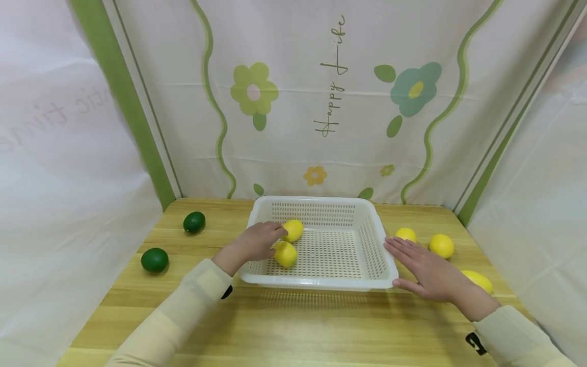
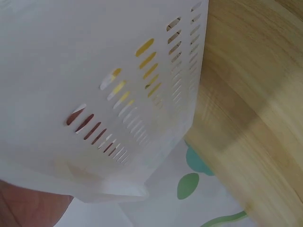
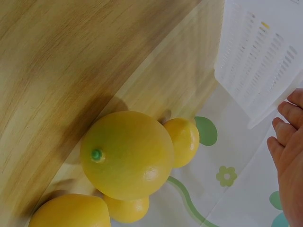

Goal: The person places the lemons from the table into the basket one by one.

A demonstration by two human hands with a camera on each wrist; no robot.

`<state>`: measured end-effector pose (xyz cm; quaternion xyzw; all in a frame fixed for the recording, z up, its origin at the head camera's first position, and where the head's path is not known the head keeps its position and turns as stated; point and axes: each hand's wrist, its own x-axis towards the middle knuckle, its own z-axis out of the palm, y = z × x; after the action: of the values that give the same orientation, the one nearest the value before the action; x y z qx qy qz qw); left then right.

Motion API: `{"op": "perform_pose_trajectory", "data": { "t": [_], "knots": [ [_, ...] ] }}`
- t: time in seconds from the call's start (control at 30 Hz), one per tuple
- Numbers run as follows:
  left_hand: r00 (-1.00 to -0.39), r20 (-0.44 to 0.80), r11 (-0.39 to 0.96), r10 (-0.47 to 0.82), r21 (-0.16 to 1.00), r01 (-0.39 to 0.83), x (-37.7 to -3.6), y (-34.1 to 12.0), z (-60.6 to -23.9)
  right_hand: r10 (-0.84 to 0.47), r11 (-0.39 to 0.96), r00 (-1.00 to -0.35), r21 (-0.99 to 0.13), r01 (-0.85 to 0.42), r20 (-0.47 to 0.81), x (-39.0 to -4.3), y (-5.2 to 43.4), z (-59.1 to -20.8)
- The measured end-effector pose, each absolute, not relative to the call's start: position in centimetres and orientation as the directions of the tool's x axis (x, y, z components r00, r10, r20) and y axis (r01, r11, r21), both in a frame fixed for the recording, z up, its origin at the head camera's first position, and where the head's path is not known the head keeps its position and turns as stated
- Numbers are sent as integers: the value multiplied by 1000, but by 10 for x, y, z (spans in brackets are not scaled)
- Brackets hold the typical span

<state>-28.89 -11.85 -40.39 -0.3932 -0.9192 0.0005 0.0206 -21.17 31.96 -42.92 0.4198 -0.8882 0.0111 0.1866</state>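
A white slotted plastic basket (image 1: 323,283) stands on the table with two lemons, an upper one (image 1: 293,230) and a lower one (image 1: 286,254), in its left part. My left hand (image 1: 257,242) reaches over the left rim, fingers loosely bent beside both lemons. Its fingertips overlap the upper lemon's edge; whether they touch it is unclear. In the left wrist view the basket wall (image 2: 94,61) hides most of that hand. My right hand (image 1: 426,267) lies with straight fingers at the basket's right rim, holding nothing.
Right of the basket lie several yellow fruits, including a round one (image 1: 441,246) and a longer one (image 1: 478,281) partly behind my right wrist. Two dark green fruits, one farther (image 1: 194,222) and one nearer (image 1: 155,260), lie at the left. A printed curtain (image 1: 293,148) encloses the table.
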Motion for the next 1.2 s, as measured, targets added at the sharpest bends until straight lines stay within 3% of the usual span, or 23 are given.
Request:
{"op": "perform_pose_trajectory", "data": {
  "t": [0.63,0.93,1.2],
  "knots": [
    [-680,71,683,730,-30,730,-286,-123,-397,-734,658,-594,132,-741,329,-211,320,-430],
    [-636,180,651,751,-38,758,-285,-128,-390,-742,644,-574,131,-754,346,-212,320,-430],
    [-648,208,667,733,-36,744,-283,-134,-381,-743,641,-570,126,-757,351,-211,319,-429]
  ]
}}
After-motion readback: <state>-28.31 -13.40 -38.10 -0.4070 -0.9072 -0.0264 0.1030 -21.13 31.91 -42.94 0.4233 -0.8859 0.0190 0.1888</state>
